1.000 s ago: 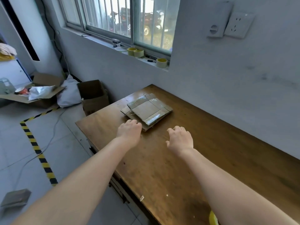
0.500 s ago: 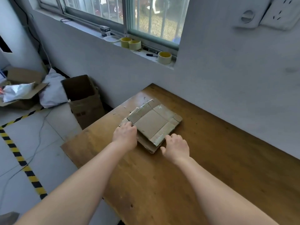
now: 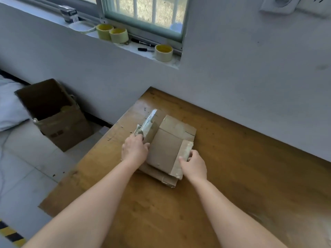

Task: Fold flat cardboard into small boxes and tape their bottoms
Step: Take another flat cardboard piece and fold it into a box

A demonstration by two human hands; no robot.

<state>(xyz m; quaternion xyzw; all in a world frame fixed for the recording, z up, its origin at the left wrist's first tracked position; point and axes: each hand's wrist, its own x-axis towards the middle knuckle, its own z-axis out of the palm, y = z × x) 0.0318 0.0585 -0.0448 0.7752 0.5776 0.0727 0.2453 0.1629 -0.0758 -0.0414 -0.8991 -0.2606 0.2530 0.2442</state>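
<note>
Cardboard (image 3: 164, 149) sits gripped, apparently, between left hand (image 3: 134, 149) and right hand (image 3: 194, 165).

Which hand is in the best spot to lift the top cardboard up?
Probably left: the left hand grips the top cardboard beside its raised flap, tilted up off the stack; the right hand only pinches the flat flap.

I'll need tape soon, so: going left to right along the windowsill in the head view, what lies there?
Small dark rectangular box → pale yellow tape roll → second pale yellow tape roll → black pens → third pale yellow tape roll.
</note>
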